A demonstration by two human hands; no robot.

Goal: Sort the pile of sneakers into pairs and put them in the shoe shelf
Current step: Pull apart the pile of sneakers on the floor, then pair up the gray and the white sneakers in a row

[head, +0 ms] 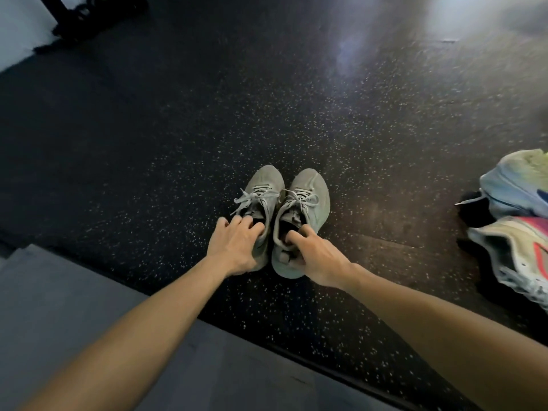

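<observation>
while both hands (234, 247) grip grey sneakers (299, 209), logos unreadable

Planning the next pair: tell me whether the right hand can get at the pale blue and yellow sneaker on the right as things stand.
Probably yes, once freed. The right hand now grips the right grey sneaker. Bare speckled floor lies between it and the pale blue and yellow sneaker, nothing in the way.

Sneaker pair (281, 215) side by side mid-floor (148, 129), 2 other sneakers (516, 221) far right, mat (74, 307) near-left
</observation>
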